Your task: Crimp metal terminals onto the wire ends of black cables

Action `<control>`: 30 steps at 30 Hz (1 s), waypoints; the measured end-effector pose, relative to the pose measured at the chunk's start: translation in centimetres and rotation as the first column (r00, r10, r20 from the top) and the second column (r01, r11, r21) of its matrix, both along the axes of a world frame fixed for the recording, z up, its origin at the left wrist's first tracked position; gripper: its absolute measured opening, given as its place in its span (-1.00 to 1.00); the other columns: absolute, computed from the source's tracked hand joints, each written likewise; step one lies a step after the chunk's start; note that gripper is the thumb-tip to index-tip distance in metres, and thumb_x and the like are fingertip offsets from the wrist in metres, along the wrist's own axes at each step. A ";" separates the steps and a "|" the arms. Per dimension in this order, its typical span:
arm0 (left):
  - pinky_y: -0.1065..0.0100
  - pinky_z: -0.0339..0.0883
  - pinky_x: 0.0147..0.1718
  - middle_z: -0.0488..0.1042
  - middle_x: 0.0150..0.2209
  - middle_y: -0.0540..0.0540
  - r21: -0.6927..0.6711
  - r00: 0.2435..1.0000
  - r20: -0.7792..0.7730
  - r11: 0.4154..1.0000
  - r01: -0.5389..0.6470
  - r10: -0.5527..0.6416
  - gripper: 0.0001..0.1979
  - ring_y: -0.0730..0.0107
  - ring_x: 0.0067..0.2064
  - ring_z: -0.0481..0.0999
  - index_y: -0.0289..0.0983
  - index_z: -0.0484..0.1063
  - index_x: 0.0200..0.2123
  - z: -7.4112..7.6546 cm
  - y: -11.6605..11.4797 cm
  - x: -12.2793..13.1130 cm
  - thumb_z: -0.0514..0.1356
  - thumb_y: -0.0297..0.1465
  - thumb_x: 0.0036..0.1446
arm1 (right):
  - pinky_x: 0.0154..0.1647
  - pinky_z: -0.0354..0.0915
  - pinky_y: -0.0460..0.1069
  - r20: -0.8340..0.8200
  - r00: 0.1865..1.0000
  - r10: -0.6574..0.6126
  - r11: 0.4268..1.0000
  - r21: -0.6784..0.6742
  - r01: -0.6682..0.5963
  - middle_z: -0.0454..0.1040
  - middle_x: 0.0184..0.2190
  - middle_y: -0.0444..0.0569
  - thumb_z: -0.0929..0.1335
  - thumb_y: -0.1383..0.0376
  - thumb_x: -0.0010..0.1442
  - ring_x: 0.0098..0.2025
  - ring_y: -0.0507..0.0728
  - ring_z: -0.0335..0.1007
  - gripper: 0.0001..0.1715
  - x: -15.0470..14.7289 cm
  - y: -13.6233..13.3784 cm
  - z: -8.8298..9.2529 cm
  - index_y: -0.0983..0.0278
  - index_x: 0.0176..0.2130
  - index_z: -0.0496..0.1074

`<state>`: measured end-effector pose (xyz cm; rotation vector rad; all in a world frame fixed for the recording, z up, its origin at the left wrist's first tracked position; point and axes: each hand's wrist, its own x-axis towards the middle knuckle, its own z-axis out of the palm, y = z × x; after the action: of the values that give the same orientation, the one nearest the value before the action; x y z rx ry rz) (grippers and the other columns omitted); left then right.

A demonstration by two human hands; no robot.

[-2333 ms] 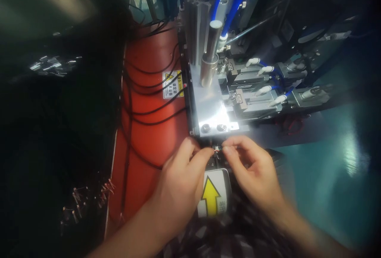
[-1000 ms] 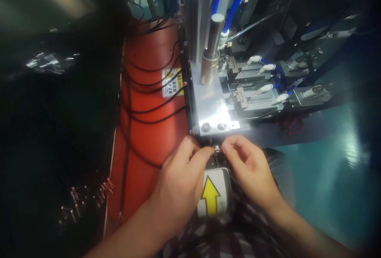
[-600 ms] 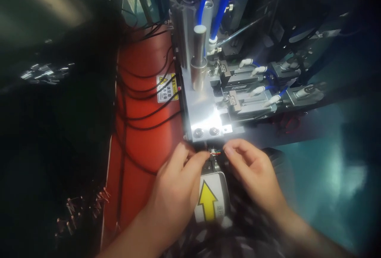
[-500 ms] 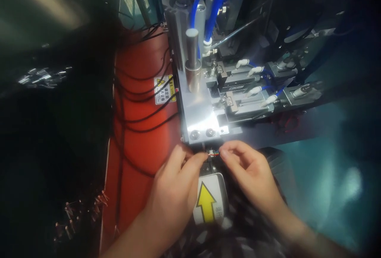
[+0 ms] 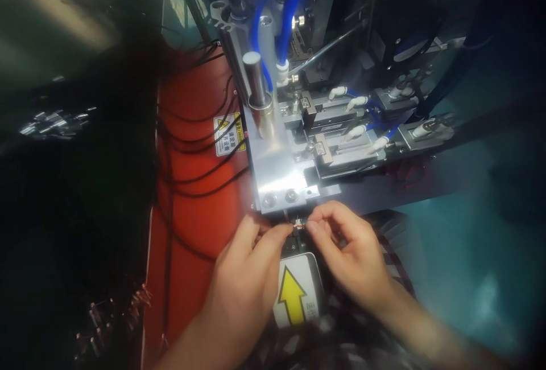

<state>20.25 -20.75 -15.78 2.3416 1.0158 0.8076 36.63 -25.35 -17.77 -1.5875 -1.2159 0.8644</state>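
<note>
Just in front of the metal machine head (image 5: 277, 179), my two hands pinch a short run of thin coloured wires (image 5: 300, 225) with a small white piece on it. My left hand (image 5: 251, 267) is closed at its left end, thumb and forefinger together. From the right, my right hand (image 5: 352, 250) pinches the other end, its remaining fingers loosely curled. Most of the wire is hidden by my fingertips. Below the fingers sits a white-topped block with a yellow arrow (image 5: 292, 296).
Blue air hoses (image 5: 288, 23) and a steel guide post (image 5: 255, 79) rise above the machine head. Small cylinders with white fittings (image 5: 356, 131) lie to the right. Black cables (image 5: 200, 179) cross the red surface (image 5: 191, 216) on the left, near a warning label (image 5: 230, 134).
The whole view has shifted, so the machine appears slightly further left and lower. My hands have come a little closer together, and less of the coloured wire shows between them.
</note>
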 end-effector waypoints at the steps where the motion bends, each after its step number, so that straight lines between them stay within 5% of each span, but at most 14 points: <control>1: 0.53 0.37 -0.29 0.37 -0.28 -0.10 0.004 1.000 0.002 1.000 0.001 -0.001 -0.78 0.52 -0.31 0.45 -0.40 0.48 -0.16 0.0 0.0 0.0 0.13 -0.67 0.17 | -0.46 0.17 -0.09 -0.025 1.000 0.003 1.000 -0.019 -0.003 0.27 -0.49 -0.18 0.31 0.38 0.25 -0.49 -0.01 0.19 -0.89 0.0 0.0 0.0 0.27 -0.36 0.36; 8: 0.51 0.37 -0.29 0.35 -0.31 -0.08 -0.009 1.000 0.005 1.000 -0.001 0.001 -0.77 0.50 -0.31 0.44 -0.39 0.48 -0.14 0.0 0.0 0.1 0.12 -0.66 0.17 | -0.57 0.17 -0.10 -0.255 0.965 -0.055 0.976 -0.217 -0.002 0.32 -0.51 -0.17 0.31 0.26 0.26 -0.54 0.01 0.20 -0.89 0.2 0.0 0.3 0.24 -0.30 0.38; 14: 0.48 0.39 -0.32 0.36 -0.31 -0.08 -0.025 1.000 -0.015 0.999 -0.019 0.019 -0.77 0.47 -0.33 0.45 -0.35 0.49 -0.14 0.0 -0.1 0.0 0.13 -0.63 0.18 | -0.48 0.21 -0.09 0.094 0.995 0.027 0.999 0.025 -0.029 0.33 -0.47 -0.12 0.32 0.41 0.24 -0.48 0.02 0.25 -0.90 0.4 0.1 0.5 0.28 -0.34 0.39; 20: 0.46 0.40 -0.32 0.37 -0.30 -0.09 -0.040 1.000 -0.024 0.999 -0.016 0.015 -0.79 0.44 -0.31 0.46 -0.34 0.48 -0.13 0.0 -0.1 0.0 0.12 -0.59 0.20 | -0.35 0.25 -0.02 0.487 0.871 0.072 0.943 0.252 -0.219 0.40 -0.42 -0.03 0.29 0.52 0.23 -0.40 0.07 0.31 -0.88 0.7 0.1 0.4 0.34 -0.29 0.36; 30: 0.41 0.41 -0.34 0.35 -0.31 -0.09 -0.045 0.999 -0.046 0.999 -0.015 0.013 -0.78 0.41 -0.32 0.44 -0.31 0.49 -0.13 -0.3 -0.2 -0.2 0.09 -0.56 0.21 | -0.39 0.22 -0.03 0.361 0.932 0.035 0.990 0.118 -0.083 0.33 -0.44 -0.07 0.24 0.45 0.27 -0.41 0.06 0.30 -0.85 -0.5 0.3 1.0 0.31 -0.34 0.31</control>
<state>20.08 -20.93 -16.05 2.3266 1.0596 0.7323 36.12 -25.08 -16.79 -1.6525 -1.5510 0.5290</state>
